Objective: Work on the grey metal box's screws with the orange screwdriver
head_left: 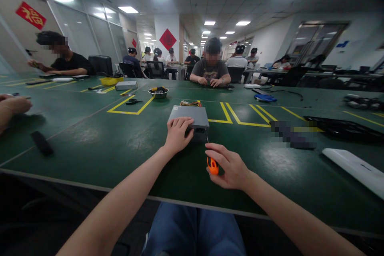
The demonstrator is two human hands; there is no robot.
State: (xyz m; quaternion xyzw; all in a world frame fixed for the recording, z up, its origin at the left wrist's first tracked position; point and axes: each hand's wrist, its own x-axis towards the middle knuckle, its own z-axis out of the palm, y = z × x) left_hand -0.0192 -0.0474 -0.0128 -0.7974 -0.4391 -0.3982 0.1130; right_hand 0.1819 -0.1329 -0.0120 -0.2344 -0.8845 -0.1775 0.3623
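A grey metal computer power supply [196, 114] lies flat on the green table in front of me, its socket side facing my body. Coloured wires [191, 104] come out behind it. My left hand [178, 135] grips its near left part, fingers over the top and thumb at the front face. In my right hand [229, 167] is a screwdriver [213, 165] with an orange and black handle. Its thin shaft points away from me, up to the near right corner of the power supply. Whether the tip sits in a screw is too small to tell.
On the green table [135, 168] are a metal bowl [158, 93] with small items, a yellow basket [111, 81], a dark bar-shaped object [42, 143] and a white panel [354, 168]. Another person's hand [13, 106] is at the left edge. A co-worker [211, 68] sits opposite.
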